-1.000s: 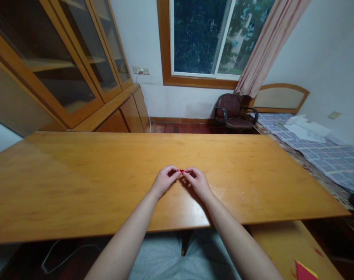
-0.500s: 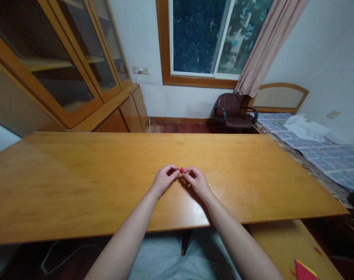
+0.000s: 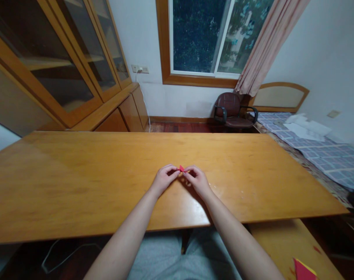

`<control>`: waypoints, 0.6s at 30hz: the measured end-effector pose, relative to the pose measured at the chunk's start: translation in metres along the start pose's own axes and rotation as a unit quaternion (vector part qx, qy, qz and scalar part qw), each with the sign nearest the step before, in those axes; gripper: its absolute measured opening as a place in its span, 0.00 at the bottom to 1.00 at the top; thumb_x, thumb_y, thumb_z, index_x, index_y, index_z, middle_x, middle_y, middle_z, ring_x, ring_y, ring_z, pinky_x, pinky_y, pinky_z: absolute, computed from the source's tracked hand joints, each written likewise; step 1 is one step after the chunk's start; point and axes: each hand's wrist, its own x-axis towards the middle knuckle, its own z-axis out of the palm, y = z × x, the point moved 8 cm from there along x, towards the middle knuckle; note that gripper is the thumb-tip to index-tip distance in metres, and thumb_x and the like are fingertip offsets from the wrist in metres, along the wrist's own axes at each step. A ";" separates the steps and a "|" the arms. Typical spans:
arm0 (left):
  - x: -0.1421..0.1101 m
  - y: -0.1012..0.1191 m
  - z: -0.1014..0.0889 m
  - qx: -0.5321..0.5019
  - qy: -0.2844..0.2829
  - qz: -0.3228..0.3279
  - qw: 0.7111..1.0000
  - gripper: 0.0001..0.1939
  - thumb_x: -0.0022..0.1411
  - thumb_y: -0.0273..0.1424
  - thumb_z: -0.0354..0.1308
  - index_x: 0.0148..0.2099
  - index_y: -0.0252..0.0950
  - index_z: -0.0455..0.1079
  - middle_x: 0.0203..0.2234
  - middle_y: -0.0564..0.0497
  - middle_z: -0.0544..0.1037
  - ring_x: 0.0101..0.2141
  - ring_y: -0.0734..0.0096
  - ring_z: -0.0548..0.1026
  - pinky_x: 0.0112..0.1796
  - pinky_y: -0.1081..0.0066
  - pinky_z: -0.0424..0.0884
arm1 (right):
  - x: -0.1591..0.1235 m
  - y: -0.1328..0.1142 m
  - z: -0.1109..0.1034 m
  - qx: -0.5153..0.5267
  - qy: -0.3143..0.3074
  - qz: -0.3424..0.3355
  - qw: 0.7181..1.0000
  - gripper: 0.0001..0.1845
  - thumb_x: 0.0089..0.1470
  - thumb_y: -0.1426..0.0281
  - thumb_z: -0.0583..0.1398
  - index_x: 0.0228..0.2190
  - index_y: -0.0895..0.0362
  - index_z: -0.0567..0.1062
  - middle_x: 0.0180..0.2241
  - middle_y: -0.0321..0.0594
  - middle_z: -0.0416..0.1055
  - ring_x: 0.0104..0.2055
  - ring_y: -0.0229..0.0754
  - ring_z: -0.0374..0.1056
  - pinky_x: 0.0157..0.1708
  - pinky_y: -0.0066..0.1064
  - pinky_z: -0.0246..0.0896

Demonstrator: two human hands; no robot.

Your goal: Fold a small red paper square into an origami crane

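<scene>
Just above the middle of the wooden table [image 3: 101,182], a small piece of folded red paper [image 3: 181,168] is held between my two hands. My left hand [image 3: 165,178] pinches its left side with thumb and fingertips. On the other side, my right hand [image 3: 197,179] grips the right side in the same way. A pointed bit of the paper stands up between the fingertips; the rest is hidden by my fingers, and its exact shape is too small to tell.
A lower wooden surface [image 3: 277,241] at the bottom right bears red and yellow paper [image 3: 304,270]. Beyond the table are a glass-door cabinet [image 3: 74,105], a dark red armchair [image 3: 231,111] and a bed [image 3: 313,144]. A white cable [image 3: 68,252] hangs below the table's front edge.
The red paper between my fingertips has turned or opened slightly, showing a taller pointed flap. Both hands stay in nearly the same place.
</scene>
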 end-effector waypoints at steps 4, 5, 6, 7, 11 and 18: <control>0.000 -0.002 0.001 0.013 0.004 0.008 1.000 0.07 0.60 0.33 0.60 0.34 0.35 0.75 0.31 0.49 0.77 0.34 0.69 0.75 0.38 0.70 0.69 | 0.000 0.007 0.001 0.021 0.002 0.023 1.000 0.14 0.52 0.59 0.64 0.35 0.57 0.74 0.22 0.32 0.68 0.20 0.34 0.64 0.21 0.24 0.59; 0.000 -0.002 0.001 0.014 0.004 0.009 1.000 0.07 0.60 0.33 0.60 0.34 0.35 0.75 0.31 0.50 0.77 0.34 0.69 0.75 0.37 0.70 0.69 | 0.001 0.008 0.001 0.027 0.005 0.022 0.999 0.14 0.52 0.59 0.64 0.35 0.57 0.74 0.23 0.32 0.69 0.20 0.33 0.64 0.21 0.24 0.59; 0.000 -0.003 0.002 0.015 0.004 0.010 1.000 0.07 0.60 0.33 0.60 0.34 0.35 0.75 0.31 0.50 0.77 0.33 0.69 0.74 0.37 0.70 0.69 | 0.001 0.008 0.000 0.036 0.009 0.019 0.999 0.15 0.51 0.59 0.64 0.36 0.57 0.73 0.25 0.33 0.70 0.21 0.33 0.64 0.21 0.24 0.59; 0.000 -0.003 0.003 0.017 0.002 0.011 1.000 0.07 0.60 0.33 0.60 0.34 0.35 0.75 0.30 0.50 0.76 0.33 0.69 0.74 0.37 0.70 0.69 | 0.001 0.008 0.000 0.046 0.013 0.017 0.999 0.16 0.50 0.59 0.65 0.37 0.56 0.73 0.28 0.35 0.71 0.22 0.33 0.64 0.21 0.24 0.60; 0.000 -0.002 0.005 0.027 -0.006 0.019 0.999 0.07 0.61 0.34 0.59 0.35 0.36 0.75 0.30 0.50 0.76 0.33 0.69 0.74 0.36 0.71 0.69 | 0.001 0.003 0.000 0.043 0.011 0.011 0.999 0.18 0.51 0.58 0.65 0.40 0.55 0.74 0.35 0.38 0.73 0.23 0.33 0.65 0.21 0.24 0.62; 0.000 0.004 0.004 0.037 -0.010 0.030 0.999 0.08 0.61 0.34 0.59 0.34 0.36 0.75 0.30 0.50 0.76 0.32 0.70 0.74 0.36 0.71 0.69 | 0.001 -0.002 -0.001 -0.006 0.007 -0.001 1.000 0.14 0.53 0.59 0.63 0.35 0.57 0.77 0.26 0.35 0.71 0.22 0.34 0.64 0.22 0.25 0.61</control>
